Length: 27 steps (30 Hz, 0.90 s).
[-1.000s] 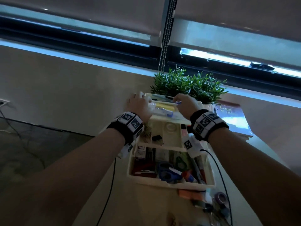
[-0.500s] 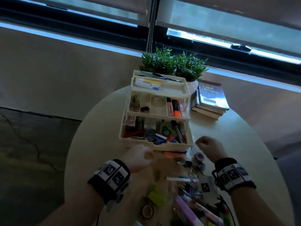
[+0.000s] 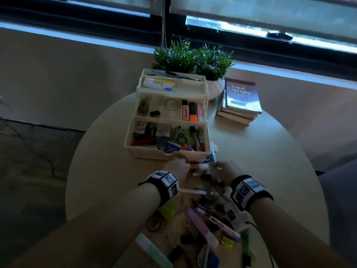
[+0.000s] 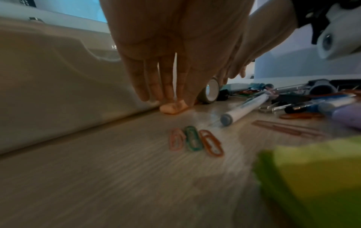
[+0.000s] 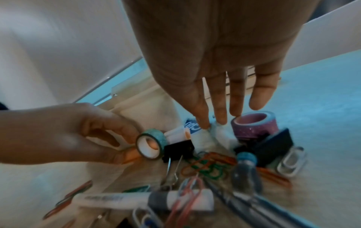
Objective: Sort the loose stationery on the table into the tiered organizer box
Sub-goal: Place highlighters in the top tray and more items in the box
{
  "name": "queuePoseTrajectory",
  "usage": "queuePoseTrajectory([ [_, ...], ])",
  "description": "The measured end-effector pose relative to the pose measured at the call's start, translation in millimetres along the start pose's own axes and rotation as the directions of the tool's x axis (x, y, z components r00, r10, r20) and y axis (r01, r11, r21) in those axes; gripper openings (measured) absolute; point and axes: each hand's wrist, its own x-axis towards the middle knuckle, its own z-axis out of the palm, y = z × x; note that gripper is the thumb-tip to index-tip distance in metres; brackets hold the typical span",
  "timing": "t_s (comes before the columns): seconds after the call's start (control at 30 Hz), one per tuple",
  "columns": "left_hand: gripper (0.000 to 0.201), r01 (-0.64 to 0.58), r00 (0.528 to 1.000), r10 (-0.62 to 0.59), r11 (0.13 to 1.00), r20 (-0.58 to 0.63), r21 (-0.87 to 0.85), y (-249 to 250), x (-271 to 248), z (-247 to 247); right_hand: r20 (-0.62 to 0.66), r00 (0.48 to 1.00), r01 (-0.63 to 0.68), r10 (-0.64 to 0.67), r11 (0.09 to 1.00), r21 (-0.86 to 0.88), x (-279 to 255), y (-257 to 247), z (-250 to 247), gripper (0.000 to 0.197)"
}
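The cream tiered organizer [image 3: 135,140] stands open on the round table, its trays holding pens, highlighters, clips and scissors. Loose stationery lies heaped in front of it. My left hand [image 3: 183,165] is down at the organizer's front wall and pinches an orange highlighter [image 4: 173,108] lying there, beside a teal tape roll [image 5: 150,145]. My right hand [image 5: 220,120] reaches down with straight fingers, the tips touching a white crumpled item [image 5: 209,135] next to a purple glitter tape roll [image 5: 255,125]. It holds nothing.
Three paper clips [image 4: 195,141], a white pen [image 4: 246,108], black binder clips [image 5: 178,148] and yellow sticky notes [image 4: 312,177] lie around the hands. A potted plant [image 3: 193,59] and a stack of books [image 3: 241,99] stand behind and right of the organizer.
Both hands came down from the organizer's top tray to the table. Since half a second ago they moved forward onto the items at the box's front, and the left took hold of the highlighter.
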Motion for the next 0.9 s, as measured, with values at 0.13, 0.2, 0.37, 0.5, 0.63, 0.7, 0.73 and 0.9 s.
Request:
queuePoseTrajectory([
  [0.13,0.031,0.033,0.999,-0.033,0.999,-0.021,-0.002,1,-5,-1,-0.068,0.995,0.076,-0.075,0.997,0.006,-18,9,12,0.029],
  [0.2,0.032,0.071,0.997,-0.071,0.997,-0.019,-0.018,1,-6,1,-0.069,0.986,0.157,-0.152,0.984,0.079,-36,6,21,0.023],
  [0.37,0.031,0.201,0.979,-0.198,0.974,0.037,-0.1,0,-12,3,0.258,0.92,0.301,-0.296,0.953,0.019,-80,-13,54,0.023],
  [0.5,0.016,0.249,0.968,-0.242,0.956,0.064,-0.156,-9,-24,2,0.194,0.941,0.296,-0.279,0.953,-0.065,-91,-24,72,0.029],
  [0.63,0.008,0.264,0.964,-0.267,0.937,0.019,-0.227,-21,-38,-2,0.205,0.923,0.352,-0.326,0.93,-0.107,-87,-35,68,0.026],
  [0.7,0.022,0.256,0.963,-0.269,0.932,-0.016,-0.257,-29,-45,-7,0.241,0.914,0.353,-0.327,0.933,-0.073,-85,-41,60,0.017],
  [0.73,0.028,0.245,0.962,-0.268,0.93,-0.048,-0.274,-32,-50,-12,0.228,0.913,0.352,-0.338,0.936,-0.02,-85,-43,52,0.011],
  [0.9,0.032,0.136,0.912,-0.285,0.889,-0.295,-0.438,-61,-74,-70,-0.119,0.944,0.33,-0.307,0.87,0.367,-66,-53,-11,0.02],
])
